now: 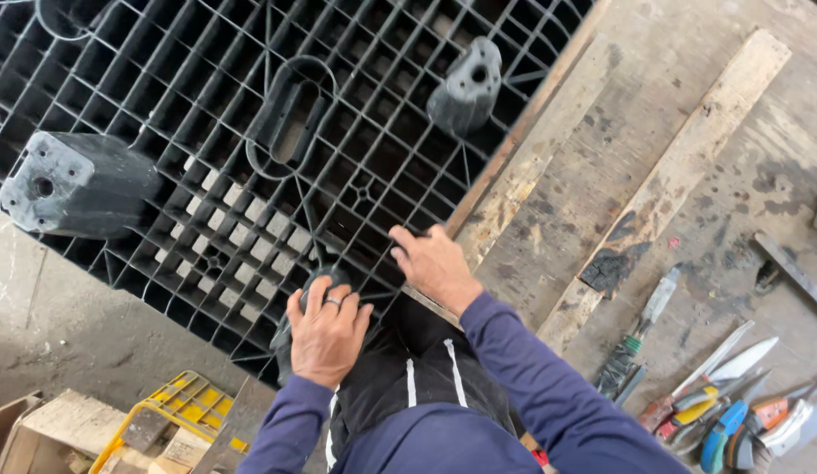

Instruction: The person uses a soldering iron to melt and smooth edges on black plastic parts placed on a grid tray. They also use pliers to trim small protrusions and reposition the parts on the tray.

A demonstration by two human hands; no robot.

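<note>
Gripping a black plastic pallet [250, 132] that lies upside down, legs up, half on a worn wooden workbench [689, 175] and half overhanging the concrete floor [66, 316]. Left hand [325, 329] curls over a corner leg [316, 290] at the near edge, fingers wrapped down on it, ring on one finger. Right hand [433, 263] hooks its fingers closed into the grid ribs at the pallet edge, right where it meets the bench. Two more legs show: a large block [75, 184] at left, a smaller one [465, 88] near top centre. Judging progress: pallet is held and positioned, no tool picked up, no visible change to the leg yet; looks like an early stage, cannot tell more. Around: wooden slat [672, 175] lying diagonally on the bench, a knife with a taped handle [637, 338], a pile of pliers and cutters [733, 412] at lower right, all apart from both hands. Yellow crate [184, 404] and cardboard scraps [39, 430] on the floor below. Pallet overhang and the person's own body crowd the near edge.
</note>
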